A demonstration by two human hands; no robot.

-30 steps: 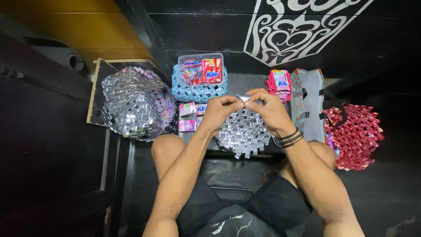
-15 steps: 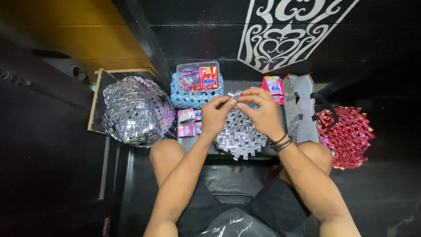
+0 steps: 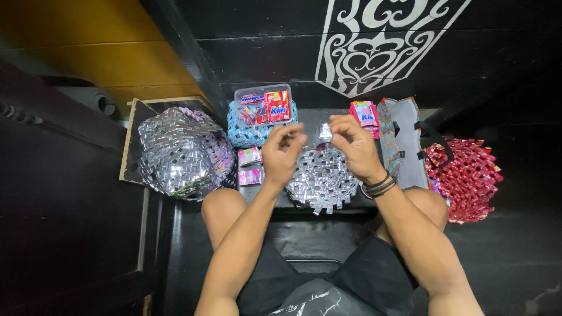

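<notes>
- Our right hand [image 3: 355, 146] pinches a small folded silver foil strip [image 3: 325, 133] between thumb and fingertips
- Our left hand [image 3: 281, 153] hovers beside it, fingers loosely curled and holding nothing
- Both hands sit above the round woven silver foil mat [image 3: 319, 178] at our knees

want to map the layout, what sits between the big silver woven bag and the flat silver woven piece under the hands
In the head view, two small pink folded wrapper packs lie between the big silver woven bag and the flat silver woven piece.
</notes>
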